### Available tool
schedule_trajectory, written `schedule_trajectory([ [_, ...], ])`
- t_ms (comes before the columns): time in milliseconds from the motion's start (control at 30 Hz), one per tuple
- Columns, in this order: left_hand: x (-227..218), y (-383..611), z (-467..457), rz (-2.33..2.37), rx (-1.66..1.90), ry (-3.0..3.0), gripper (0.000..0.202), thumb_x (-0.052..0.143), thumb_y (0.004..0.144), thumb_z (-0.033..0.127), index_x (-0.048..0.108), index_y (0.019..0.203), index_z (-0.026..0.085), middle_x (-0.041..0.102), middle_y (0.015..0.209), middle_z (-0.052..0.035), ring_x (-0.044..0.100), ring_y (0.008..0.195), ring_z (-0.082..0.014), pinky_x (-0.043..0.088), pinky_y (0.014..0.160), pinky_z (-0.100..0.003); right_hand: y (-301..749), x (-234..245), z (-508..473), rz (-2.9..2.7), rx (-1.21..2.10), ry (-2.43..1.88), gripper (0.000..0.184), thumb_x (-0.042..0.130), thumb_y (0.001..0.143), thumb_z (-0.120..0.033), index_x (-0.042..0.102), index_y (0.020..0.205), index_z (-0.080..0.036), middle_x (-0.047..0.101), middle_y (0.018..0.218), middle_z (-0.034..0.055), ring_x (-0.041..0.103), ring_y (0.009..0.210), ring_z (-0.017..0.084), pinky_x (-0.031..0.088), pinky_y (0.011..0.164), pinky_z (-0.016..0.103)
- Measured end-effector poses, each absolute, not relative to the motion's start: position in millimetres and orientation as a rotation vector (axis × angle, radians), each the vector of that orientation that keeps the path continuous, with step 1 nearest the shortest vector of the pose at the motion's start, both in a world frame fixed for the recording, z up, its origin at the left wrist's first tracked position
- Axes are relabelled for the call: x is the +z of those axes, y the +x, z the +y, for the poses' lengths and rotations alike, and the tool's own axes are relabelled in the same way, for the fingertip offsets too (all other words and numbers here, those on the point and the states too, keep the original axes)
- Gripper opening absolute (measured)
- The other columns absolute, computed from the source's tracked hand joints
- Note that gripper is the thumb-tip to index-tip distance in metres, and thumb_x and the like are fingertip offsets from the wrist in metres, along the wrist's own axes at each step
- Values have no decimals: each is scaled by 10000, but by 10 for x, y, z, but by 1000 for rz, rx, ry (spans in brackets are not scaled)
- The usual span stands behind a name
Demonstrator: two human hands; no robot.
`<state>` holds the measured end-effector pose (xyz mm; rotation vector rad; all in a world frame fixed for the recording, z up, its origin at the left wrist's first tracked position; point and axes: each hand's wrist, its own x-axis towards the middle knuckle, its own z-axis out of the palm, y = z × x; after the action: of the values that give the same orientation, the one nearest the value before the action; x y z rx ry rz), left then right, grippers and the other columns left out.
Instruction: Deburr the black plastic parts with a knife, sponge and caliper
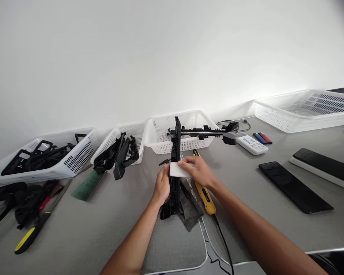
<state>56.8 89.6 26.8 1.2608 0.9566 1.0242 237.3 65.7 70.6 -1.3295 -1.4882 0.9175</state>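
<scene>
My left hand [161, 185] is closed around a long black plastic part [175, 147], which stands lengthwise away from me. In my right hand [199, 171] is a white block [179, 170], perhaps a sponge, pinched between thumb and fingers and lying across the part. The block hides a stretch of the part's middle. Beneath my hands lies a dark grey cloth [189, 214]. A yellow corded hand tool [205, 198] rests just right of it, its upper end partly hidden by my right hand.
White plastic baskets [186, 147] line the wall, several with black parts. At left lie a green sheet [87, 186] and a tool with a yellow-black handle [31, 235]. At right are a white keypad device [250, 143], two lighters [262, 138] and a glossy black panel [294, 186].
</scene>
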Motion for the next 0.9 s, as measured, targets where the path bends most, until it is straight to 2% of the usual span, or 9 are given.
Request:
schedule_trajectory([
  [100, 249, 555, 913, 959, 1066, 1242, 736, 568, 879, 865, 740, 1116, 190, 654, 606, 8, 674, 563, -211, 467, 452, -265, 2368, 684, 660, -1529, 1036, -1351, 612, 583, 887, -770, 571, 663, -200, 481, 613, -22, 431, 579, 137, 299, 544, 275],
  [233, 288, 553, 915, 870, 1008, 1175, 720, 622, 885, 816, 689, 1224, 184, 702, 678, -1, 656, 530, -194, 469, 445, -268, 2387, 644, 685, -1416, 755, -1427, 600, 565, 927, -741, 602, 677, -197, 525, 637, -4, 462, 609, 154, 317, 567, 284],
  [333, 345, 571, 896, 775, 905, 1076, 669, 746, 837, 725, 657, 1212, 178, 731, 734, -16, 699, 586, -204, 515, 495, -274, 2411, 621, 699, -1310, 616, -1469, 583, 564, 948, -724, 606, 686, -205, 564, 625, 9, 502, 596, 171, 347, 567, 292],
  [433, 395, 591, 868, 785, 842, 1081, 575, 806, 817, 642, 653, 1117, 176, 746, 773, -33, 736, 646, -215, 546, 543, -278, 2447, 630, 690, -1178, 644, -1434, 543, 560, 970, -721, 646, 805, -211, 619, 628, 6, 552, 508, 174, 404, 529, 296],
  [500, 416, 597, 854, 810, 842, 1108, 588, 801, 816, 662, 637, 1104, 177, 747, 779, -34, 729, 610, -207, 541, 528, -277, 2471, 658, 679, -1134, 648, -1343, 500, 567, 989, -695, 700, 972, -213, 724, 783, 37, 632, 535, 189, 470, 529, 306],
  [600, 432, 588, 856, 846, 896, 1111, 677, 790, 804, 716, 598, 1175, 182, 747, 791, -26, 718, 557, -195, 515, 479, -261, 2477, 690, 672, -1305, 500, -1200, 369, 608, 1019, -553, 757, 1156, -244, 765, 1155, 93, 753, 923, 256, 591, 759, 361],
  [700, 438, 562, 875, 879, 962, 1087, 715, 772, 804, 747, 569, 1218, 200, 746, 811, -18, 731, 564, -194, 503, 454, -242, 2438, 672, 688, -1609, 407, -1130, 212, 671, 961, -297, 776, 1143, -265, 705, 1333, 95, 657, 1255, 292, 520, 1065, 462],
  [800, 440, 538, 891, 889, 985, 1075, 713, 768, 806, 749, 558, 1219, 208, 751, 823, -20, 738, 566, -199, 513, 453, -244, 2407, 640, 704, -1756, 395, -1121, 360, 652, 830, -91, 744, 1136, -257, 686, 1352, 94, 621, 1270, 294, 475, 1109, 502],
  [900, 436, 523, 904, 904, 999, 1051, 745, 784, 800, 730, 552, 1275, 205, 746, 789, -8, 738, 558, -205, 523, 460, -251, 2423, 643, 699, -1900, 442, -1100, 452, 633, 747, -12, 730, 1112, -260, 717, 1274, 68, 632, 1182, 284, 497, 1055, 481],
])
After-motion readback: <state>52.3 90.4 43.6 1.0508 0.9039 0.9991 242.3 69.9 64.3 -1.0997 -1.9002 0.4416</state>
